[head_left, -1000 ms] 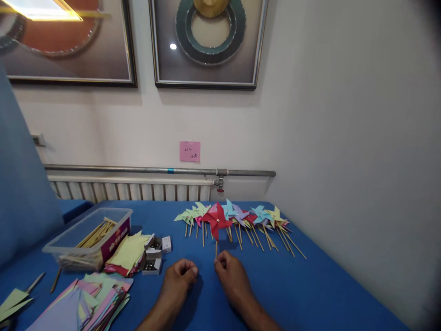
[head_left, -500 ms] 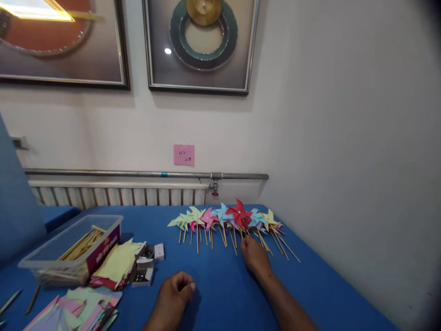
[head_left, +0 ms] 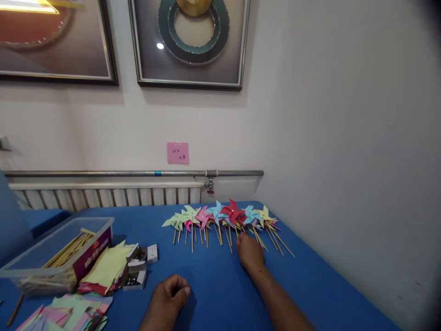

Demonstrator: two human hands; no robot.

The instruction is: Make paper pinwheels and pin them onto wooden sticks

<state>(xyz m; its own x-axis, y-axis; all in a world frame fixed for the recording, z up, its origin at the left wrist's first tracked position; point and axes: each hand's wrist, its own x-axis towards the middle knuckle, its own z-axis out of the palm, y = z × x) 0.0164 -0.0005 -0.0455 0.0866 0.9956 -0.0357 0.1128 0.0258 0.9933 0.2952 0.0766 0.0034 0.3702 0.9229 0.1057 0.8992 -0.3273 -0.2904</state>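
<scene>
My right hand point(head_left: 250, 252) reaches to the row of paper pinwheels, its fingers closed at the lower stick of a red pinwheel point(head_left: 232, 212); the grip itself is partly hidden by the hand. Beside it lie a light blue pinwheel point(head_left: 251, 214), another blue pinwheel point(head_left: 217, 212) and a pink pinwheel point(head_left: 203, 216). Pale green pinwheels point(head_left: 190, 214) are at the row's left, a yellow pinwheel point(head_left: 264, 216) at its right, all with wooden sticks pointing toward me. Nearer to me, my left hand point(head_left: 169, 298) rests over the blue table with fingers curled to the thumb and nothing visible in them.
On the left stands a clear plastic box point(head_left: 93, 223) of wooden sticks. Stacked yellow paper point(head_left: 106, 266), a pile of coloured paper point(head_left: 77, 312) and small boxes of metal pins point(head_left: 135, 276) lie near it. A wall point(head_left: 330, 184) borders the table point(head_left: 213, 294) on the right.
The view has turned slightly to the right, so the things appear shifted left. Both hands keep nearly the same pose, the right one still at the red pinwheel.
</scene>
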